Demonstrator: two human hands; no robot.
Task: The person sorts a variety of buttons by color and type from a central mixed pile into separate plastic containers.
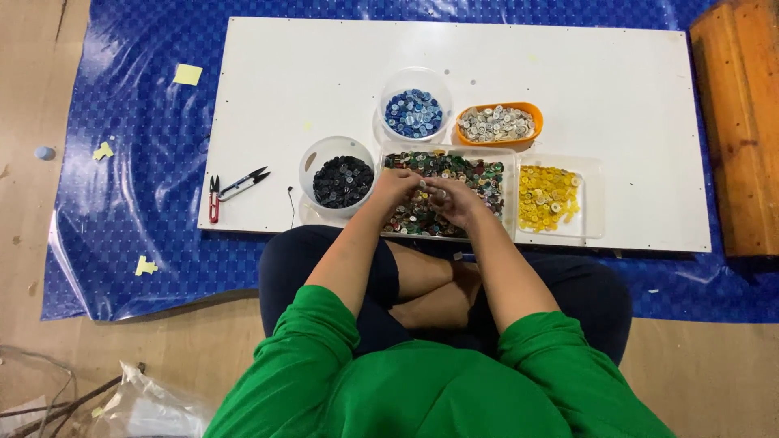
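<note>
We hold both hands, left [395, 186] and right [454, 200], over the mixed tray [507, 191], fingers pinched narrow on something too small to tell, with black [342, 180], blue [414, 113], grey [497, 123] and yellow buttons [548, 197] sorted just beyond them.

A crumpled clear plastic bag [146, 405] lies on the wooden floor at the lower left, beside the person's green sleeve. A square yellow paper slip [187, 75] and two small, ragged yellow paper scraps [103, 151] [145, 265] lie on the blue mat, all blank. No signs or screens show.
</note>
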